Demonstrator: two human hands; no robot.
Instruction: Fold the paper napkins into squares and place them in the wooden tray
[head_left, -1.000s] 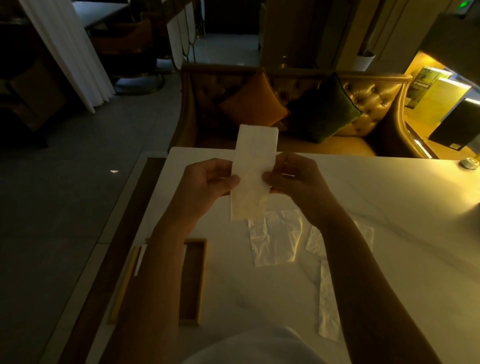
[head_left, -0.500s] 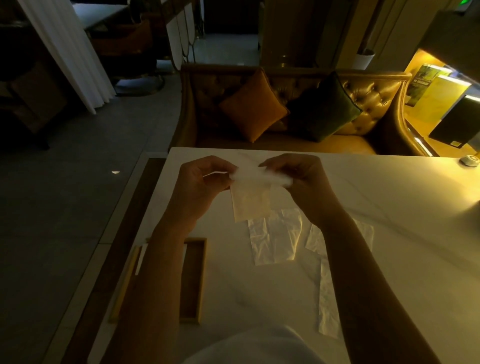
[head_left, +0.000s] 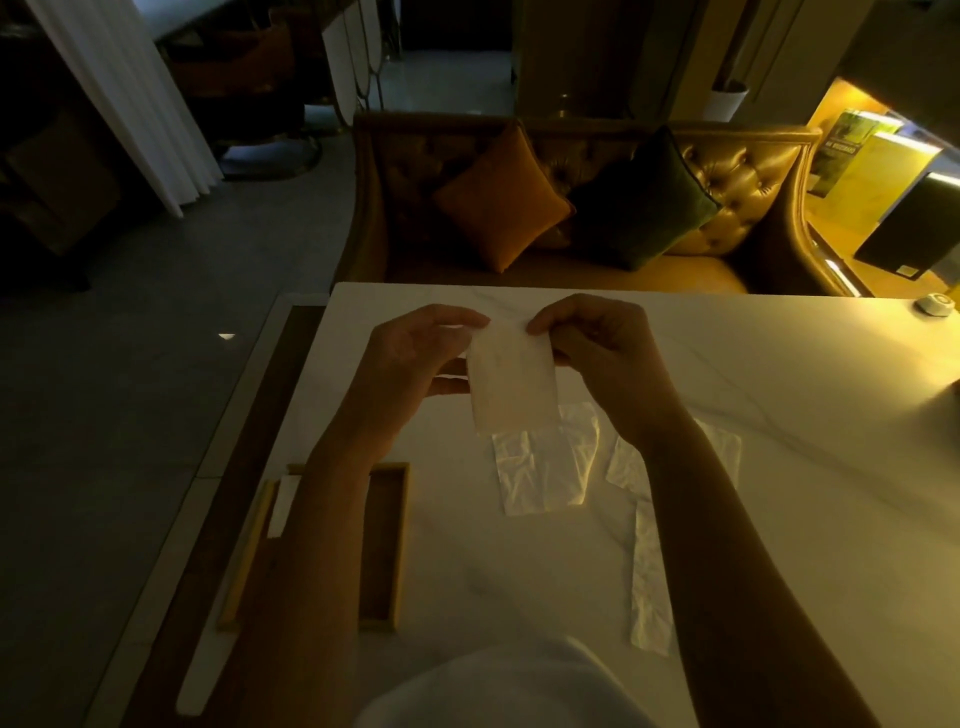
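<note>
A white paper napkin (head_left: 511, 382), folded down to a near square, hangs above the white table (head_left: 779, 415). My left hand (head_left: 415, 358) pinches its upper left corner and my right hand (head_left: 602, 348) pinches its upper right corner. The wooden tray (head_left: 387, 540) lies at the table's left edge, partly hidden under my left forearm. A white napkin piece (head_left: 280, 506) shows at the tray's left side. Crinkled clear wrappers (head_left: 540, 467) lie on the table below the napkin, with another wrapper strip (head_left: 649, 577) under my right forearm.
A tufted leather sofa (head_left: 748, 171) with an orange cushion (head_left: 501, 200) and a dark green cushion (head_left: 644, 202) stands beyond the table's far edge. A small round object (head_left: 935, 303) sits at the table's far right. Dark floor lies to the left.
The napkin was a tall strip held upright; its top half has been folded down over the lower half, so it is now about half as long. Both hands shifted to its top corners.
</note>
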